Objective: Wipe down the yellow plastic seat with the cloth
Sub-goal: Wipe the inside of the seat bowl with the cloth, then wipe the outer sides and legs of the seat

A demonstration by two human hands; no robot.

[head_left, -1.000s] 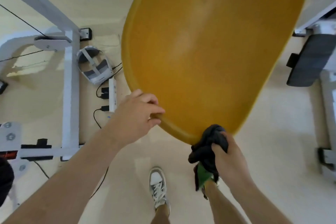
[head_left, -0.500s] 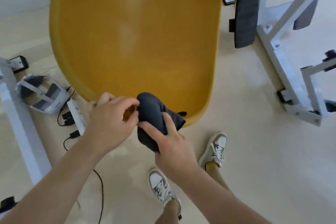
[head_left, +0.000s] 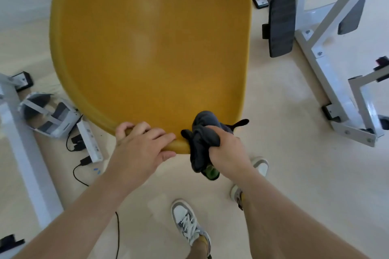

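Two changes in the last half second, reading from the left. The white frame, the headset and the power strip with its cable lie on the floor just beside the seat's left rim, so I judge there is little room to step that way.

My left grip has moved off the cloth and onto the near rim of the yellow plastic seat. Its fingers curl over the top and the thumb sits underneath, pinching the edge. That reads to me as bracing. The seat fills the upper middle of the view, its broad bowl facing me.

The cloth has slid rightward along that near rim. It is bunched against the edge, part on the inner face and part hanging below. My right grip is clenched round the wad, near the left one but not touching it. Something green pokes out under the cloth; I can't tell what it is.

So the rim is being worked, and I'd say the big inner surface is mostly still to do. The open run is up and away from me across the bowl.

Right of the seat there is a stretch of floor, then the padded white frame stands well apart. One shoe sits just beside my right forearm, so mind the footing.
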